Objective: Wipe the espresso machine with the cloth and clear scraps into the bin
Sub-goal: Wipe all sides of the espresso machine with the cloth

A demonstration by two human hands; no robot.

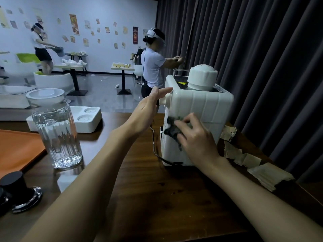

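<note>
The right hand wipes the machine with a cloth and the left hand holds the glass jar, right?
No: the head view shows the left hand off the glass jar, its straight fingers reaching the espresso machine. The right hand does wipe with the cloth.

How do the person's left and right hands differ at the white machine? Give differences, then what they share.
The left hand holds nothing; the right hand holds a dark cloth. The left hand's fingers are straight by the white machine's top edge; the right hand's are bent, lower on its side. Both reach toward the machine.
</note>
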